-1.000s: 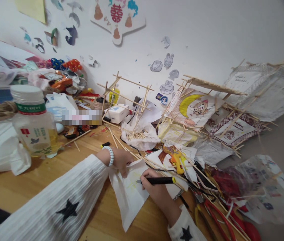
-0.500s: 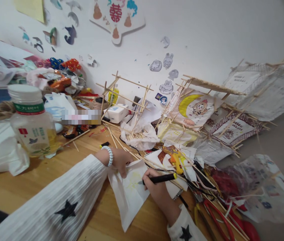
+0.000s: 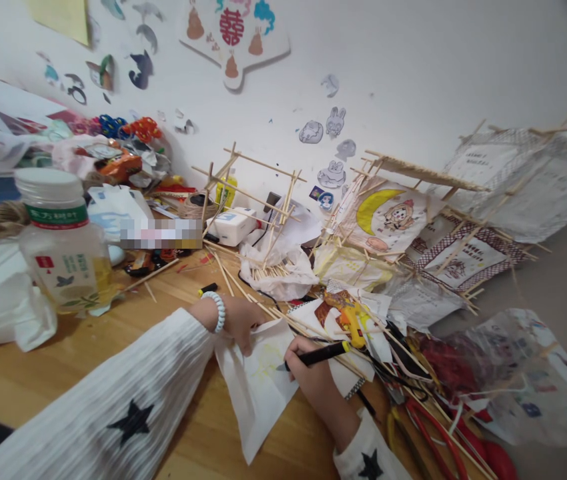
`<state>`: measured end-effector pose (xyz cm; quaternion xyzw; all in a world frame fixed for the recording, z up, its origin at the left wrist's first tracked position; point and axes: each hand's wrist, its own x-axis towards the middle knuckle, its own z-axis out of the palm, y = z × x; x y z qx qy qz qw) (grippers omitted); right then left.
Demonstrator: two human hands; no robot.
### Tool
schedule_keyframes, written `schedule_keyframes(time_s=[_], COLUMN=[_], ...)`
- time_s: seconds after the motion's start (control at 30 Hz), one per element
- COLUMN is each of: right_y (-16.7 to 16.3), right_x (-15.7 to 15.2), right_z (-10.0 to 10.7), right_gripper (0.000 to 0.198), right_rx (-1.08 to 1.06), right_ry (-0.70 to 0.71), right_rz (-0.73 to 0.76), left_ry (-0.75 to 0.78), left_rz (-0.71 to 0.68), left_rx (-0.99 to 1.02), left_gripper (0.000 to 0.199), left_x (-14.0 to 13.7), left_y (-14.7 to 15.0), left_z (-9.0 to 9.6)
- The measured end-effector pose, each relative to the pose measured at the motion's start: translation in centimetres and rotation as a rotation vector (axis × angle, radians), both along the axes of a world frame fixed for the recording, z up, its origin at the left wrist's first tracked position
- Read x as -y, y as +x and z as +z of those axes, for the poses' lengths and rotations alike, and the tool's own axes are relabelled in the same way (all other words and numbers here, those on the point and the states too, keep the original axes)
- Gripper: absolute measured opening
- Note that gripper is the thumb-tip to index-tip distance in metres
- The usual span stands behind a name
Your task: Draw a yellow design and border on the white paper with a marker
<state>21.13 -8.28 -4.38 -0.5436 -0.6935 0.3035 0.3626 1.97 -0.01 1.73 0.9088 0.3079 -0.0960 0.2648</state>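
Observation:
A black marker (image 3: 323,354) with a yellow end is pinched in my right hand (image 3: 306,367), its grey tip at the surface of a white sheet of paper (image 3: 263,413). Faint yellow lines show on the sheet near the tip. At the paper's upper left edge, my left hand (image 3: 238,320) is closed on it, the thumb lying on top and the other fingers partly hidden. A black marker cap (image 3: 208,289) lies on the table just beyond my left wrist.
A drink bottle (image 3: 66,247) stands at left. Behind the paper are a bare stick frame (image 3: 258,193) and a bag of short sticks (image 3: 278,273). To the right are decorated lanterns (image 3: 388,213), a yellow glue gun (image 3: 351,319), red-handled scissors (image 3: 433,433) and loose sticks.
The marker and my right hand have shifted only very slightly over the paper. My left hand stays in place on the sheet.

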Motion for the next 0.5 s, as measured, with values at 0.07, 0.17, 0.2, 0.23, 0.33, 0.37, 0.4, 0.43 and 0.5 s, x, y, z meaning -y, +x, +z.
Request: schedule_keyframes(time_s=[0.07,0.17,0.2,0.23,0.33,0.37,0.4,0.43,0.5], right_y=[0.01,0.01,0.0,-0.01,-0.05,-0.06,-0.08,-0.08,-0.08], right_x=[0.03,0.05,0.02,-0.02,-0.17,-0.2,-0.22,-0.23,-0.23], right_z=[0.04,0.18,0.2,0.21,0.21,0.21,0.23,0.24,0.26], right_gripper=[0.015,0.016,0.016,0.016,0.018,0.018,0.019,0.019,0.019], right_rx=[-0.01,0.005,0.014,0.021,0.034,0.038,0.042,0.047,0.056], right_ry=[0.01,0.047,0.057,0.063,0.076,0.084,0.091,0.097,0.103], right_rz=[0.006,0.048,0.058,0.06,0.033,0.024,0.018,0.015,0.011], left_ry=[-0.004,0.014,0.024,0.032,0.039,0.034,0.029,0.022,0.004], left_rz=[-0.014,-0.011,-0.004,0.002,0.007,0.004,0.002,0.0,-0.007], left_rx=[0.01,-0.009,-0.018,-0.026,-0.037,-0.036,-0.036,-0.034,-0.021], left_gripper=[0.039,0.039,0.038,0.038,0.038,0.038,0.038,0.038,0.038], left_x=[-0.03,0.0,0.05,0.09,0.2,0.2,0.2,0.18,0.13], left_y=[-0.01,0.01,0.02,0.04,0.07,0.07,0.06,0.05,0.05], left_z=[-0.05,0.0,0.05,0.11,0.24,0.25,0.25,0.22,0.15])
